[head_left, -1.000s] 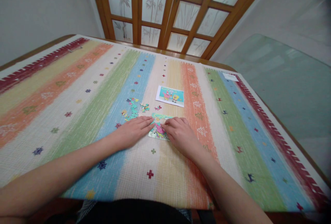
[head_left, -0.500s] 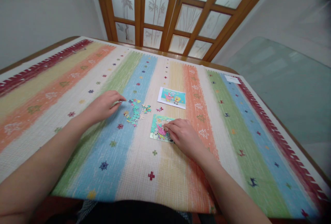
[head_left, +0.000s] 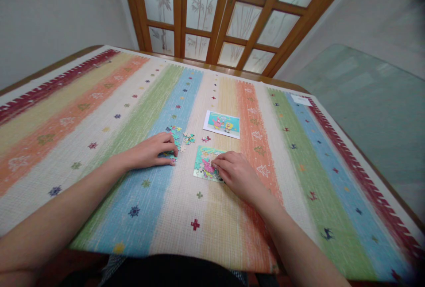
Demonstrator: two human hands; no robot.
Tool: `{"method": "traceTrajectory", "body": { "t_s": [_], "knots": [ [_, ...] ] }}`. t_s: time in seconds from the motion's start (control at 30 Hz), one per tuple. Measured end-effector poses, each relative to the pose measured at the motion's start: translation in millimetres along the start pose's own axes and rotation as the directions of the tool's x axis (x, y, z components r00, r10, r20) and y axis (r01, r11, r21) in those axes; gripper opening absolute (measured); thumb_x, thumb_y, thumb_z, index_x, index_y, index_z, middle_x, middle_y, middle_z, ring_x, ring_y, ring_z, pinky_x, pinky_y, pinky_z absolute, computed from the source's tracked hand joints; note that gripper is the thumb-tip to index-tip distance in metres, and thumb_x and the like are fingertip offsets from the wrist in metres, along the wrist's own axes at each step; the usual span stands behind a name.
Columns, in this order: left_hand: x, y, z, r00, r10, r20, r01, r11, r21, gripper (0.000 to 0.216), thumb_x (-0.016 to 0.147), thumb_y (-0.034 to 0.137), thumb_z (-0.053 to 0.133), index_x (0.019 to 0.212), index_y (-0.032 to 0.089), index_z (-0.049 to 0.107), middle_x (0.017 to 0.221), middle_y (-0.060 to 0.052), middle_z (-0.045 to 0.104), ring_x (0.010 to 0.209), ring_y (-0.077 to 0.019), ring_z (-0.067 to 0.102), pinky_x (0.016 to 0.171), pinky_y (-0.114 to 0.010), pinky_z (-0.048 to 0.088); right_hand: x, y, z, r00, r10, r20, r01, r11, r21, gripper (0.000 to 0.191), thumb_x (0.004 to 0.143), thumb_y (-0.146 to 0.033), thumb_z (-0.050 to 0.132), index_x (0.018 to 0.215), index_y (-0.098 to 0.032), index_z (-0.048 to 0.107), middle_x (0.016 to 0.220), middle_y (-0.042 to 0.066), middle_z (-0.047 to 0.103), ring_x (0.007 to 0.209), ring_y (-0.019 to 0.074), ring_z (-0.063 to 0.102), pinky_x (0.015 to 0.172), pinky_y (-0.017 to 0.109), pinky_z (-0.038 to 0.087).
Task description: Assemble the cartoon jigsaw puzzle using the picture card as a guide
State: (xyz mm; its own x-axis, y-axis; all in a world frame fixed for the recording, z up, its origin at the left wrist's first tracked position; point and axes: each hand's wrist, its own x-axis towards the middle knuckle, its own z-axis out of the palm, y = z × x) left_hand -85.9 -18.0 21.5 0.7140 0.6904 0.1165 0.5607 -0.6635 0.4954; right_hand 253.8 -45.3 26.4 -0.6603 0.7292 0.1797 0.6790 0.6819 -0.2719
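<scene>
A small, partly joined jigsaw puzzle (head_left: 203, 163) lies on the striped tablecloth (head_left: 99, 114) in front of me. My right hand (head_left: 234, 173) rests on its right side, fingers curled down onto the pieces. My left hand (head_left: 151, 151) covers the near end of a heap of loose puzzle pieces (head_left: 182, 136) just left of the puzzle, thumb and fingers closing over some pieces. A reference picture card (head_left: 222, 124) with two cartoon figures lies flat just beyond the puzzle.
A small white paper slip (head_left: 301, 100) lies near the table's far right corner. A glass tabletop (head_left: 358, 101) adjoins on the right. Wooden-framed frosted glass doors (head_left: 215, 13) stand behind the table's far edge.
My left hand left the puzzle, swung out to the left, then came back onto the near end of the loose pieces. My right hand stayed on the puzzle.
</scene>
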Motion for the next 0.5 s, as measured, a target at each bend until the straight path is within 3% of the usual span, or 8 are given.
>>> {"method": "traceTrajectory", "body": {
  "t_s": [0.23, 0.37, 0.5],
  "knots": [
    [3.8, -5.7, 7.3, 0.994, 0.104, -0.016, -0.098, 0.971, 0.216, 0.034, 0.102, 0.05, 0.05, 0.101, 0.022, 0.07, 0.105, -0.007, 0.062, 0.099, -0.0209, 0.057, 0.095, -0.035, 0.044, 0.5, 0.3, -1.7, 1.0, -0.004, 0.02, 0.003, 1.0, 0.019, 0.021, 0.099, -0.019, 0.055, 0.108, -0.019, 0.075, 0.108, 0.01, 0.073, 0.101, 0.0231, 0.064, 0.087, 0.038, 0.046],
    [6.9, 0.0, 14.1, 0.985, 0.16, -0.07, -0.124, 0.923, 0.364, 0.04, 0.108, 0.04, 0.039, 0.092, 0.019, 0.068, 0.088, -0.006, 0.065, 0.085, -0.0188, 0.057, 0.088, -0.034, 0.046, 1.5, 3.9, -3.7, 1.0, 0.007, 0.017, -0.009, 0.997, 0.081, 0.021, 0.1, -0.02, 0.056, 0.11, -0.018, 0.074, 0.105, 0.01, 0.074, 0.099, 0.0222, 0.065, 0.087, 0.038, 0.048],
    [14.2, 17.3, 22.8, 0.977, 0.143, -0.156, -0.09, 0.949, 0.303, 0.04, 0.109, 0.037, 0.036, 0.093, 0.017, 0.067, 0.084, -0.006, 0.066, 0.08, -0.0177, 0.06, 0.075, -0.029, 0.047, 3.5, 4.1, -6.4, 1.0, 0.011, -0.029, -0.007, 0.992, 0.126, 0.021, 0.099, -0.021, 0.057, 0.113, -0.018, 0.073, 0.105, 0.01, 0.075, 0.1, 0.0222, 0.065, 0.088, 0.039, 0.049]
  ]
}}
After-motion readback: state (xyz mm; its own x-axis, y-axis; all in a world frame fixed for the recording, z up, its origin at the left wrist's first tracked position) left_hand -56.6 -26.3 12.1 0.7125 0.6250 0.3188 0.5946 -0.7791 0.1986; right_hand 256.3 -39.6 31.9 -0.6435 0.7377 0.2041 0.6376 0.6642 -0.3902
